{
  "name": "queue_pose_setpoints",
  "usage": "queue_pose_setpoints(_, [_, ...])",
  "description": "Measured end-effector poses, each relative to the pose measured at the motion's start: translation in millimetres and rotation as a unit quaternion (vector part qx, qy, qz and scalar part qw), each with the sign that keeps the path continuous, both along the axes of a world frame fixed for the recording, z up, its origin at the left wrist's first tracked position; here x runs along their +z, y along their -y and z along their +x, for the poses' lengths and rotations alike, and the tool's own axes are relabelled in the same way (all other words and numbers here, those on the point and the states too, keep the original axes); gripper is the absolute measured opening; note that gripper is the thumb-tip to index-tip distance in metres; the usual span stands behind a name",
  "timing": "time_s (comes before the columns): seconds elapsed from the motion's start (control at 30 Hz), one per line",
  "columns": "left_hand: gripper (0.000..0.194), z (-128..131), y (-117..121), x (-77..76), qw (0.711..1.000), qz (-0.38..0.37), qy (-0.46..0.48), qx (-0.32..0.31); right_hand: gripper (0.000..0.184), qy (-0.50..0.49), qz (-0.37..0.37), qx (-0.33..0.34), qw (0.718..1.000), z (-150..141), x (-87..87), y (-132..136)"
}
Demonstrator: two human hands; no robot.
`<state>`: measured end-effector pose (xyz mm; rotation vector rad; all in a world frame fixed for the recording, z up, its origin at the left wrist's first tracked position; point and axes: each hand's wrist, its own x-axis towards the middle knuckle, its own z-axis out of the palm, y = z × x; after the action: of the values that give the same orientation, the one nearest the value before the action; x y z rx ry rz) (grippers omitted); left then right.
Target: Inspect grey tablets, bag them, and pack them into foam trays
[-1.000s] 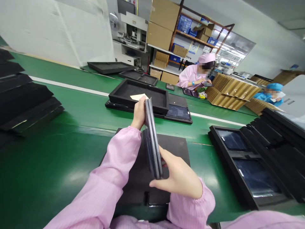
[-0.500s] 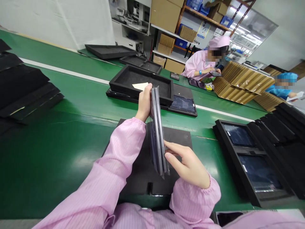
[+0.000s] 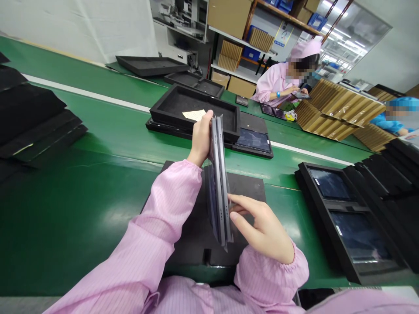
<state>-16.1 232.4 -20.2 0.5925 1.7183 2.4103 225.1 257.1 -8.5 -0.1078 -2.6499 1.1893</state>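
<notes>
Two thin grey tablets point(image 3: 218, 174) stand on edge, pressed together, above a flat black foam tray point(image 3: 196, 226) on the green belt. My left hand point(image 3: 200, 138) grips their far end with the fingers wrapped round it. My right hand point(image 3: 262, 226) is at their near end, fingers laid against the right-hand tablet's side. Both arms wear pink sleeves.
A deep black tray point(image 3: 193, 109) with a paper slip sits beyond, beside a tablet in a flat tray point(image 3: 253, 141). Trays holding tablets point(image 3: 347, 218) lie to the right, stacked black foam point(image 3: 32, 122) to the left. A person in pink point(image 3: 281, 78) works by cardboard dividers point(image 3: 337, 113).
My right hand has loosened from gripping the near end to fingers resting along the side. The view tilted slightly lower; the tablets stay upright.
</notes>
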Motion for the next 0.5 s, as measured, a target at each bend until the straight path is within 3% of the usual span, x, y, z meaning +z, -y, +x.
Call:
queue_pose_setpoints(0.2, [0.054, 5, 3, 2.9, 1.0, 0.016, -0.017, -0.011, 0.056, -0.007, 0.003, -0.003, 1.0, 0, 2.3, 5])
queue_pose_setpoints(0.3, [0.055, 6, 3, 3.0, 0.999, 0.021, -0.024, -0.015, 0.055, -0.006, -0.003, 0.0, 1.0, -3, 1.9, 9])
queue_pose_setpoints(0.4, [0.055, 6, 1, 2.5, 1.0, 0.019, -0.018, -0.01, 0.044, -0.023, -0.016, -0.045, 0.999, -8, -0.5, 14])
queue_pose_setpoints(0.5, [0.055, 8, 1, 3.4, 1.0, 0.019, -0.015, -0.005, 0.018, -0.028, -0.01, -0.121, 0.992, -13, -3.1, 19])
